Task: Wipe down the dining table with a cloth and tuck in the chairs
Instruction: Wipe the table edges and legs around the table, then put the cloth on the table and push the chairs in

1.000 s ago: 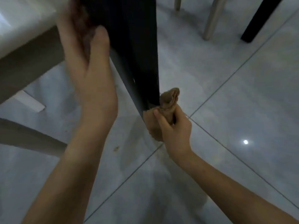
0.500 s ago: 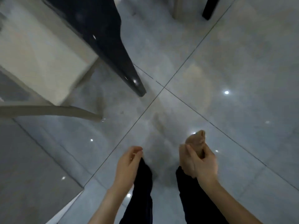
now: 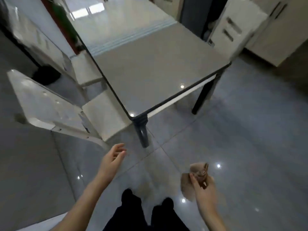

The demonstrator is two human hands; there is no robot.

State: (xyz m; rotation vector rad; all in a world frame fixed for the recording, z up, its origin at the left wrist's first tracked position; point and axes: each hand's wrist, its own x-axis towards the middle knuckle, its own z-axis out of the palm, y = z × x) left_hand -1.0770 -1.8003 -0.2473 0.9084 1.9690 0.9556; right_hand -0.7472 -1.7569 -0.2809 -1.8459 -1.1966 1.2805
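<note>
We grip the crumpled brown cloth [image 3: 195, 176] in our right hand [image 3: 204, 191]; left hand [image 3: 111, 160] relaxed, empty. The cream chair [image 3: 103, 117] beside the glossy grey dining table [image 3: 150, 64] is judged not yet tucked in.

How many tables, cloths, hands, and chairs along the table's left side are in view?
Table: 1
Chairs: 2, near chair and far chair
Cloth: 1
Hands: 2, left hand and right hand
Total: 6
</note>
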